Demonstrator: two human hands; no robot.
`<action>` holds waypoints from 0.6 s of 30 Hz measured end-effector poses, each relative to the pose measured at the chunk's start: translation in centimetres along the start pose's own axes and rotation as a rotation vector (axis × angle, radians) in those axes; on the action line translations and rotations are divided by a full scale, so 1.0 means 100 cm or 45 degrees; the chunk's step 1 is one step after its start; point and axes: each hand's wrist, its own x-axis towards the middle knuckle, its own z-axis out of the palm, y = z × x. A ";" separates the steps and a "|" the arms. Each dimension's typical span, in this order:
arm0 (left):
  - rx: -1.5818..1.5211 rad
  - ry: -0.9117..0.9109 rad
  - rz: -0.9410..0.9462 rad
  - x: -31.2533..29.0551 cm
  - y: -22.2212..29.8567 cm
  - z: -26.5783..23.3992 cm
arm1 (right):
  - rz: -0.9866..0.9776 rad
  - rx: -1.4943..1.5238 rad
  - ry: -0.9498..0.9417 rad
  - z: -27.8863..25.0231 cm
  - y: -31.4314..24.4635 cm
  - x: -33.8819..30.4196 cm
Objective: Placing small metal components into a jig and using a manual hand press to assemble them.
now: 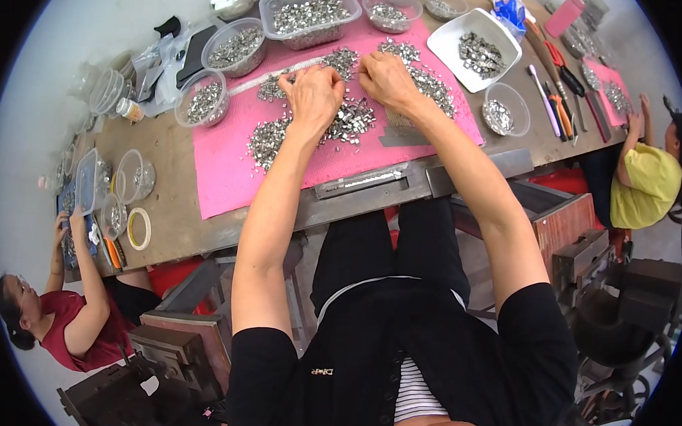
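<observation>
My left hand (314, 96) is over the pink mat (225, 174), its fingers curled down among heaps of small shiny metal pieces (352, 122). Beside it, my right hand (388, 82) bends its fingers inward near another metal heap (432, 89). Both hands look closed, with their fingertips hidden or too small to show what they pinch. A further heap of metal pieces (265, 143) lies to the left of my left wrist. Beyond the hands is a smaller pile (340, 61).
Clear tubs of metal pieces (308, 17) line the mat's far side. A white tray (440, 44) and a round tub (518, 106) stand right, near pliers (562, 116). A tape roll (139, 228) lies left. A co-worker in red (77, 323) sits left, another in yellow (647, 184) right.
</observation>
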 end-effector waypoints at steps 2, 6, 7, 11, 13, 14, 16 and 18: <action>-0.039 -0.022 -0.018 0.000 -0.003 0.001 | 0.115 0.211 -0.039 -0.009 -0.003 -0.011; -0.160 -0.033 0.010 0.006 -0.004 0.001 | 0.364 0.734 -0.165 -0.045 -0.020 -0.038; -0.172 -0.052 0.011 0.007 -0.006 0.000 | 0.387 0.794 -0.156 -0.053 -0.028 -0.046; -0.013 -0.049 0.036 0.006 -0.004 0.001 | 0.475 0.952 -0.242 -0.082 -0.051 -0.095; 0.014 -0.062 0.021 0.008 -0.003 0.004 | 0.509 1.048 -0.170 -0.081 -0.060 -0.122; -0.013 -0.039 0.019 0.009 -0.004 0.005 | 0.462 1.036 -0.151 -0.080 -0.063 -0.131; -0.032 -0.096 -0.006 0.011 -0.006 0.010 | 0.423 0.998 -0.154 -0.079 -0.070 -0.143; -0.046 -0.055 0.015 0.011 -0.003 0.013 | 0.352 0.931 -0.126 -0.077 -0.073 -0.149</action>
